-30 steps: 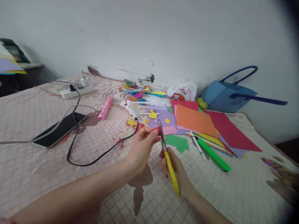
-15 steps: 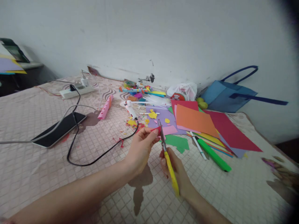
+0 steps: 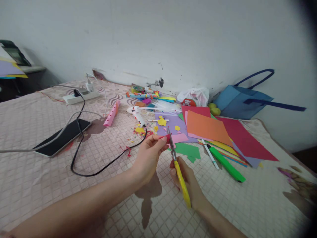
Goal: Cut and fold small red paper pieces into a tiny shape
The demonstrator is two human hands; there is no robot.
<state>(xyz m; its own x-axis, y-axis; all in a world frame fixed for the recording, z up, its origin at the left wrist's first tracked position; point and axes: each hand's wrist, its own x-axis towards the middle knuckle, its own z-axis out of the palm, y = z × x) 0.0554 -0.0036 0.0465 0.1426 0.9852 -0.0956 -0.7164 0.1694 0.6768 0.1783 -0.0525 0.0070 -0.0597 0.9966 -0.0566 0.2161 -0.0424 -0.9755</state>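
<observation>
Head view, and I am watching two bare hands at work above a quilted cloth [image 3: 119, 198]. On the left hand [image 3: 148, 162], the thumb and forefinger are pinched together, with a small piece of red paper [image 3: 165, 138] caught between them. The right hand [image 3: 188, 180] is curled around the yellow handles of a pair of scissors [image 3: 182, 181], its fingers partly hidden behind them. The blades point away from the person and stand close together, right at the edge of the red paper; whether they grip it, I cannot tell.

Just beyond the blades, a pink strip [image 3: 180, 138] overlaps a purple sheet [image 3: 177, 119], on which yellow cut-outs [image 3: 161, 122] are scattered. Some green paper [image 3: 188, 150] lies near the scissors. To the left of the purple sheet rests a white glue gun [image 3: 138, 117], colourful scraps [image 3: 140, 130] beside it and its black cord [image 3: 106, 168] looping over the cloth. Further left I see a pink paper roll [image 3: 112, 114], a flat black device [image 3: 63, 137] with cables across it, and a white power strip [image 3: 81, 98].

Over on the right, an orange sheet [image 3: 208, 129] tops a stack of coloured paper, near a white pen [image 3: 210, 155] and a long green marker [image 3: 226, 164]. Against the wall [image 3: 123, 39] are a plastic bag [image 3: 194, 96] and a blue bag [image 3: 241, 102], with yellow-green round things [image 3: 214, 110] between them.
</observation>
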